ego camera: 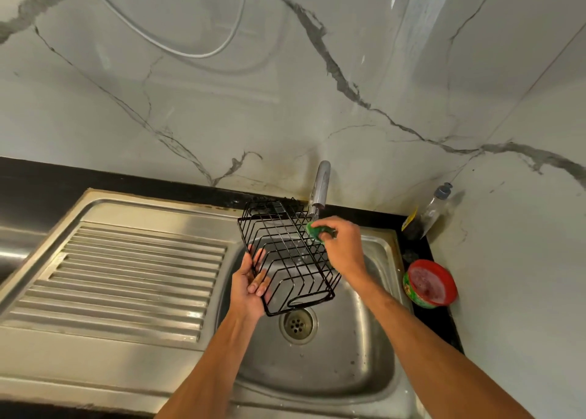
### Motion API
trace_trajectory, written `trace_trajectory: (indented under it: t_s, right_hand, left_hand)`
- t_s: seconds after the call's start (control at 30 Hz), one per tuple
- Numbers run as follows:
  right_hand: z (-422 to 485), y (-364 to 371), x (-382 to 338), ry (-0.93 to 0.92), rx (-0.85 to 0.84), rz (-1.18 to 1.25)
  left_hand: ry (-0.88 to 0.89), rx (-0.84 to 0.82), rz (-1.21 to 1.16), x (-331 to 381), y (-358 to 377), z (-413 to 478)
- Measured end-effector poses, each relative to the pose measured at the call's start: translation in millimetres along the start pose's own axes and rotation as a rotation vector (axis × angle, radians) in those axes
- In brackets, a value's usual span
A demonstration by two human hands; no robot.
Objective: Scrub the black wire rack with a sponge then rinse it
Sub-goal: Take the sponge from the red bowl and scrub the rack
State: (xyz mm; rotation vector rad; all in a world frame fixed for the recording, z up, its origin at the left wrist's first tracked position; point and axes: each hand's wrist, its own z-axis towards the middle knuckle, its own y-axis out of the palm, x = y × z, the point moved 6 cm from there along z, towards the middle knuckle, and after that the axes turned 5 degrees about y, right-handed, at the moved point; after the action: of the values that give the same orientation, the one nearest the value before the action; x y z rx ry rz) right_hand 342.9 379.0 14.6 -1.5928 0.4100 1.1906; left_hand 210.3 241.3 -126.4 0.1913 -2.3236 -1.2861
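Hanging tilted above the sink (348,371), the rack (287,255) was gripped at one edge by the left hand (249,287), the sponge (315,231) clamped against its wires in the right hand (344,247); slick wire might be dropped from that one-sided hold.

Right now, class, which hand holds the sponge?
The right hand grips the green sponge; the left hand holds only the black wire rack.

Faucet (320,187): standing behind the steel sink (333,371).
Drainboard (133,276): lying left of the basin.
Bottle (428,212): leaning in the right corner.
Red-lidded tub (429,284): sitting on the black counter (31,177), near the bottle.
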Motion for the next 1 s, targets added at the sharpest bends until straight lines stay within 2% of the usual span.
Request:
trace_trajectory:
  t_s: [0.1,0.17,0.2,0.33,0.5,0.57,0.63,0.73,0.9,1.0]
  right_hand:
    - [-16.9,13.9,-2.7,-0.065,-0.194,-0.048]
    - [-25.3,10.9,-5.2,-0.033,-0.325,0.038]
    - [-21.4,5.8,-3.0,0.009,-0.324,0.086]
    - [12.8,-13.0,7.8,0.106,-0.06,0.043]
    - [22.6,-6.0,6.7,0.125,-0.18,0.051]
    - [13.8,-10.9,8.9,0.161,-0.174,0.13]
    - [-1.2,-10.8,25.7,0.277,-0.105,0.303]
    - [-29.0,3.3,52.5,0.413,0.02,0.488]
    - [-38.9,22.5,89.1,0.641,0.211,0.53]
    - [-30.4,26.9,96.7,0.723,0.261,0.531]
  left_hand:
    - [-0.001,0.031,0.038,1.5,5.9,-5.4]
    - [-0.005,0.068,0.033,3.9,5.9,-9.1]
    - [-0.007,0.079,0.017,4.8,6.7,-10.5]
    - [-0.043,0.119,-0.057,0.5,15.6,-17.0]
    - [-0.097,0.207,-0.051,-1.4,25.3,-24.6]
    - [-0.124,0.298,-0.044,-1.6,24.2,-27.6]
    - [-0.13,0.364,-0.084,-4.2,27.3,-32.1]
    - [-0.045,0.448,-0.103,-4.1,32.9,-36.9]
    - [-0.095,0.559,0.085,-7.2,20.0,-18.8]
    - [-0.153,0.482,0.231,-12.6,14.8,-7.1]
